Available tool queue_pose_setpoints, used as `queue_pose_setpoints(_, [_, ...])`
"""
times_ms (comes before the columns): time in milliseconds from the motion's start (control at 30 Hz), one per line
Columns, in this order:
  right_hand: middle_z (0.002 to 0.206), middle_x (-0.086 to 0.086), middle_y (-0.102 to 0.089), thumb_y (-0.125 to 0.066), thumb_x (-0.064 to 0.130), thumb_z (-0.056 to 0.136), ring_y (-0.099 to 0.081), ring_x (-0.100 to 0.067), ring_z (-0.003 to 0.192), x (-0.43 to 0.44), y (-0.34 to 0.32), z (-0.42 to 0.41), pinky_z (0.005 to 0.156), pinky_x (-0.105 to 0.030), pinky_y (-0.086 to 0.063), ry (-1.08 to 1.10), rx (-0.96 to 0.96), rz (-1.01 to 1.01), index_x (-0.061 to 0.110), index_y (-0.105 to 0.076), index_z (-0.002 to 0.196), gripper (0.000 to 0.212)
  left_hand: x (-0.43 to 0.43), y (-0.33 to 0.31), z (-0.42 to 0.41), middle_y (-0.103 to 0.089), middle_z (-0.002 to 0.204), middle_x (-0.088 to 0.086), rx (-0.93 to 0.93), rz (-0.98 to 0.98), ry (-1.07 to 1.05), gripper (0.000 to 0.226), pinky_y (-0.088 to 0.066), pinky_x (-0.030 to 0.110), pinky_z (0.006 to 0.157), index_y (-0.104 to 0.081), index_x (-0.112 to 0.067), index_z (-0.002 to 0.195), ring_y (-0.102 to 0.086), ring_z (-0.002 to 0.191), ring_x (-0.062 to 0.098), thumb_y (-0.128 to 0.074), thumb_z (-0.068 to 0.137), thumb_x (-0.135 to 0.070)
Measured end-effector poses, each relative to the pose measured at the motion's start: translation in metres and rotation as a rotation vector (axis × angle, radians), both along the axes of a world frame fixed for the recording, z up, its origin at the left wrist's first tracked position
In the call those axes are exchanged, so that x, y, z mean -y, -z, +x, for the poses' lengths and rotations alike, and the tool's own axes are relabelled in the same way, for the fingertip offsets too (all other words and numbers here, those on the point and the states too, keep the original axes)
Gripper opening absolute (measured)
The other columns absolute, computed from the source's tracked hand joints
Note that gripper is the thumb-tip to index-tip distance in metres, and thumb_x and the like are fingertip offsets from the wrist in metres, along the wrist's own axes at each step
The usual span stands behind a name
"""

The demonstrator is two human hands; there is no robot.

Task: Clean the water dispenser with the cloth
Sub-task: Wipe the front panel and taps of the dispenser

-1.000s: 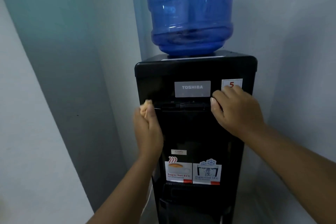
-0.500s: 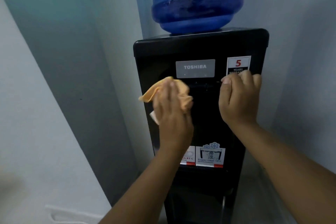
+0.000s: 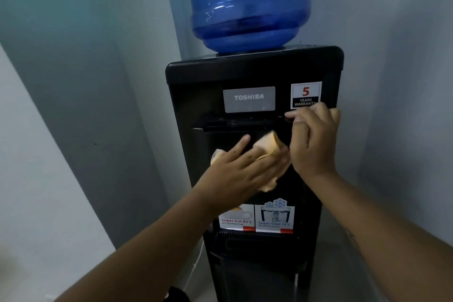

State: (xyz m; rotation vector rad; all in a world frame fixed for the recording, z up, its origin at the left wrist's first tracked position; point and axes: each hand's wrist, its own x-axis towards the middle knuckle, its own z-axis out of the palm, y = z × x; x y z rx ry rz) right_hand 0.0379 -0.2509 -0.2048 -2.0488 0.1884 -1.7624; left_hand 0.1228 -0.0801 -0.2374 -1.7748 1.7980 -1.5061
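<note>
Hands meet at the front of a black water dispenser [image 3: 255, 73] standing in a pale grey corner, a blue water bottle [image 3: 247, 2] upended on its top. From the head view, the left hand [image 3: 235, 171] lies flat with fingers spread, pressing an orange cloth [image 3: 268, 144] against the dark recessed panel just under the tap ledge; cloth bunches out past the fingers above, below and at the left of the hand. The right hand [image 3: 313, 140] is curled loosely, fingertips resting on the right end of the ledge, just below a "5 years warranty" sticker [image 3: 306, 94]; it holds nothing that can be seen. The two hands touch or nearly touch. A grey Toshiba badge [image 3: 248, 99] sits above the ledge, and hot and cool labels [image 3: 257, 219] sit lower, above the drip grille [image 3: 255, 235].
</note>
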Motion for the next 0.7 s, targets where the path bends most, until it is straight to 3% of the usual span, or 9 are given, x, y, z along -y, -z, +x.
queue_pose_setpoints(67, [0.085, -0.006, -0.055, -0.034, 0.020, 0.091, -0.039, -0.018, 0.091, 0.000, 0.002, -0.004, 0.073, -0.024, -0.029, -0.020, -0.009, -0.012, 0.005, -0.072, 0.091, 0.040, -0.023, 0.001, 0.009, -0.036, 0.157, 0.007, 0.031, 0.030, -0.069, 0.060, -0.016, 0.051, 0.121, -0.024, -0.016, 0.155, -0.040, 0.140, 0.030, -0.046, 0.100, -0.024])
queue_pose_setpoints(167, [0.092, -0.004, -0.056, -0.035, 0.022, 0.090, -0.037, -0.013, 0.096, -0.005, 0.002, -0.010, 0.076, -0.022, -0.032, -0.025, -0.073, 0.011, 0.006, -0.071, 0.097, 0.039, -0.045, 0.002, 0.006, -0.024, 0.162, 0.012, -0.126, 0.012, -0.141, 0.074, -0.019, 0.050, 0.121, -0.024, -0.010, 0.154, -0.022, 0.149, 0.034, -0.062, 0.090, -0.017])
queue_pose_setpoints(233, [0.100, -0.003, -0.057, -0.036, 0.025, 0.092, -0.038, -0.013, 0.102, -0.007, 0.002, -0.015, 0.081, -0.022, -0.036, -0.028, -0.154, 0.042, 0.008, -0.070, 0.106, 0.041, -0.048, 0.002, -0.013, -0.042, 0.153, 0.014, -0.290, -0.047, -0.042, 0.053, -0.034, 0.046, 0.116, -0.046, -0.007, 0.141, -0.031, 0.145, 0.032, -0.061, 0.090, -0.016])
queue_pose_setpoints(300, [0.116, -0.001, -0.057, -0.038, 0.030, 0.095, -0.040, -0.015, 0.114, -0.009, 0.000, -0.028, 0.091, -0.028, -0.041, -0.064, -0.258, 0.047, 0.012, -0.065, 0.121, 0.041, -0.051, -0.005, -0.035, -0.062, 0.131, 0.009, -0.459, -0.214, 0.015, 0.035, -0.046, 0.042, 0.103, -0.067, -0.010, 0.118, -0.047, 0.127, 0.028, -0.056, 0.090, -0.026])
queue_pose_setpoints(367, [0.136, 0.002, -0.052, -0.044, 0.030, 0.099, -0.036, -0.016, 0.129, -0.015, -0.001, -0.050, 0.106, -0.032, -0.035, -0.090, -0.391, 0.024, 0.016, -0.055, 0.136, 0.041, -0.061, -0.013, -0.057, -0.063, 0.116, 0.003, -0.709, -0.326, -0.105, 0.030, -0.048, 0.044, 0.090, -0.072, -0.016, 0.101, -0.049, 0.110, 0.027, -0.058, 0.088, -0.039])
queue_pose_setpoints(433, [0.146, 0.004, -0.046, -0.049, 0.034, 0.098, -0.031, -0.016, 0.136, -0.020, 0.001, -0.068, 0.110, -0.032, -0.028, -0.056, -0.455, -0.019, 0.020, -0.049, 0.142, 0.046, -0.066, -0.013, -0.069, -0.058, 0.111, -0.001, -1.107, -0.393, -0.298, 0.032, -0.043, 0.046, 0.090, -0.070, -0.022, 0.095, -0.049, 0.106, 0.026, -0.061, 0.084, -0.051])
queue_pose_setpoints(533, [0.143, 0.006, -0.046, -0.049, 0.060, 0.090, -0.035, -0.016, 0.131, -0.055, 0.013, -0.109, 0.104, -0.031, -0.036, -0.069, -0.507, -0.026, 0.027, -0.049, 0.140, 0.061, -0.082, -0.014, -0.105, -0.068, 0.102, -0.002, -1.813, -0.642, -0.182, 0.026, -0.054, 0.044, 0.086, -0.070, -0.024, 0.095, -0.063, 0.097, 0.021, -0.063, 0.087, -0.048])
queue_pose_setpoints(600, [0.147, 0.007, -0.039, -0.055, 0.076, 0.076, -0.036, -0.011, 0.131, -0.085, 0.027, -0.130, 0.101, -0.029, -0.041, -0.425, -0.689, 0.224, 0.040, -0.037, 0.145, 0.080, -0.089, -0.009, -0.125, -0.069, 0.096, -0.003, -1.967, -0.759, -0.151, 0.018, -0.055, 0.032, 0.070, -0.065, -0.026, 0.095, -0.066, 0.089, 0.016, -0.069, 0.089, -0.044])
queue_pose_setpoints(700, [0.150, 0.012, -0.037, -0.068, 0.070, 0.066, -0.049, -0.008, 0.127, -0.133, 0.053, -0.150, 0.096, -0.027, -0.048, -0.789, -0.877, 0.634, 0.059, -0.013, 0.145, 0.097, -0.097, 0.013, -0.143, -0.068, 0.100, 0.012, -2.264, -0.830, -0.106, 0.037, -0.056, 0.041, 0.067, -0.055, -0.019, 0.098, -0.067, 0.083, 0.024, -0.076, 0.082, -0.044])
